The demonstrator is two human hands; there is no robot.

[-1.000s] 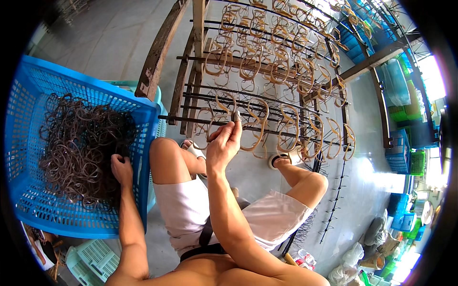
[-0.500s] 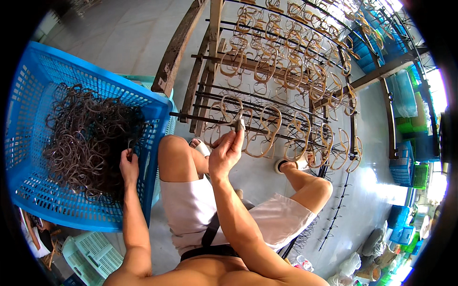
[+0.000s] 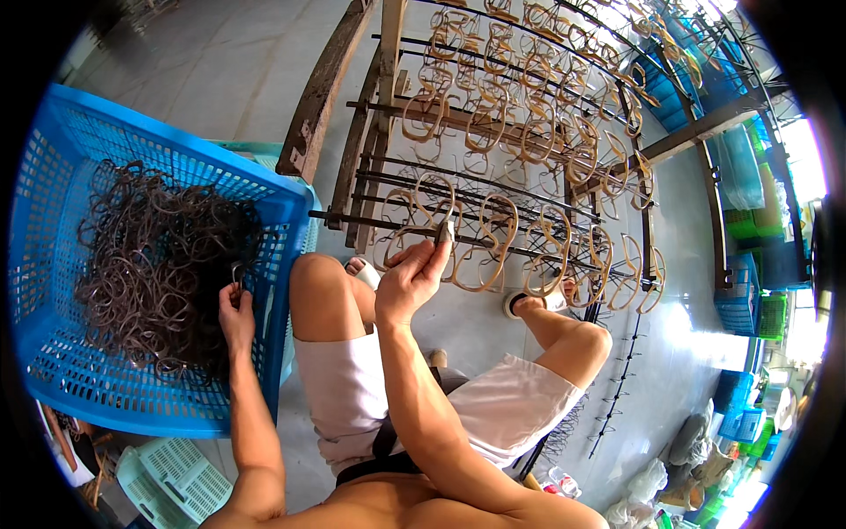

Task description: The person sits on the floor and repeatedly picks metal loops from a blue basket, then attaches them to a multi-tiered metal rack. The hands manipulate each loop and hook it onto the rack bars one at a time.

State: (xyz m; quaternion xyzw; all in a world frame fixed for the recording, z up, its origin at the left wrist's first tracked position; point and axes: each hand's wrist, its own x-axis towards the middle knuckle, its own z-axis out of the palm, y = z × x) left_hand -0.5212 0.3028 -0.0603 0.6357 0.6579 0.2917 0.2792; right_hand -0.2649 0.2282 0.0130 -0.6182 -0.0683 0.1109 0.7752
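Observation:
My left hand (image 3: 235,313) is at the right side of a blue plastic basket (image 3: 167,141), its fingers pinched on a small dark curved loop. Beneath and beside it lies a tangled heap of dark brown, glossy loops (image 3: 137,273). In front of me my right hand (image 3: 412,280) is closed on a short grey metal-looking tool (image 3: 446,231), whose full shape is hidden by the fingers. The tool's tip meets the first tan loop (image 3: 451,192) at the left end of a black rod (image 3: 379,222). More tan double-curved loops (image 3: 499,238) hang along that rod.
A wooden rack (image 3: 322,97) carries several black rods with rows of tan loops behind. My knees are spread below the front rod. A pale green basket (image 3: 172,476) lies at lower left; blue and green crates (image 3: 738,300) and plastic bags (image 3: 646,494) are at right.
My left hand has lifted slightly, and a dark loop now shows more clearly at its fingertips. The right hand stays at the first tan loop. The whole view has shifted a little.

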